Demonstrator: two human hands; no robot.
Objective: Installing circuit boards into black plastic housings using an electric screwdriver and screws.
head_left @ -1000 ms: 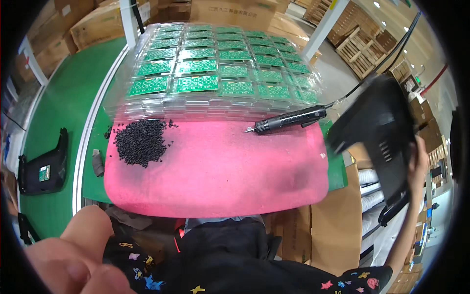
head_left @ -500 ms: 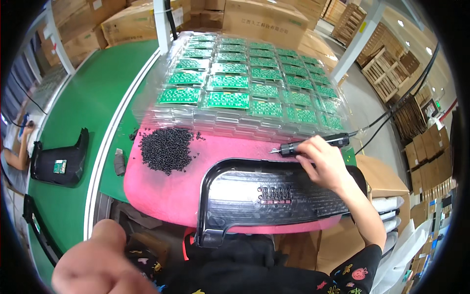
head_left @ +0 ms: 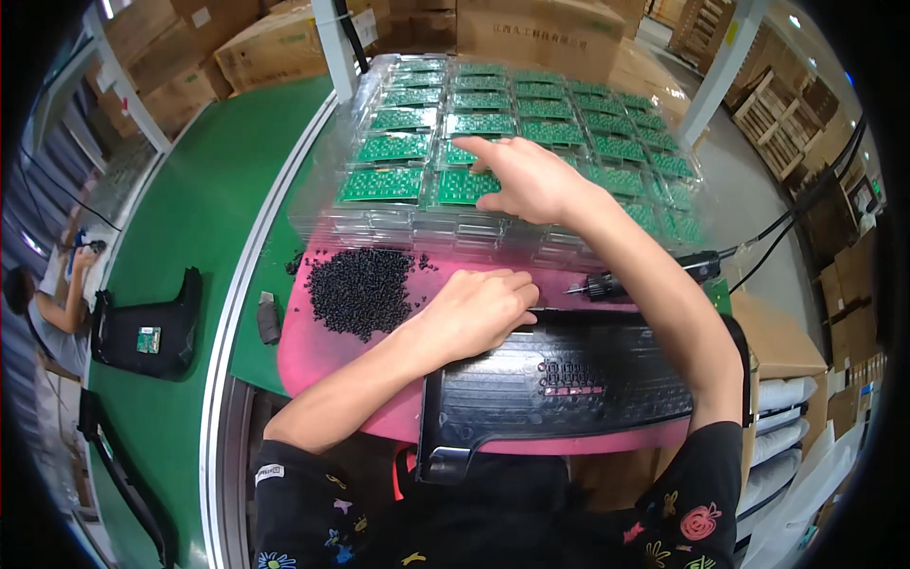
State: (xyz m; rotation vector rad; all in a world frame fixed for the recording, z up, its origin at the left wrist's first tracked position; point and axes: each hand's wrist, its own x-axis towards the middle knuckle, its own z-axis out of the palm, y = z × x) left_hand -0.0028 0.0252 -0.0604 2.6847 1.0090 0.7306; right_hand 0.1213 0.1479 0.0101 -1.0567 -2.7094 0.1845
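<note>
A black plastic housing panel lies on the pink mat, with a small grid of openings in its middle. My left hand is closed over its far left edge, fingers curled. Above the front row of the trays, my right hand reaches with thumb and forefinger spread beside a green circuit board. It partly covers that board, and I see nothing lifted in it. Under my right forearm, a black electric screwdriver lies behind the panel, its bit pointing left.
A pile of small black screws is heaped on the pink mat. Stacked clear plastic trays hold rows of boards. Left stands a green conveyor carrying another black housing. Beyond it a person works. The screwdriver's cable runs right.
My right hand has let go of the screwdriver and moved up and left to the boards. My left hand has come from the lower left onto the panel's edge. The view has shifted slightly.
</note>
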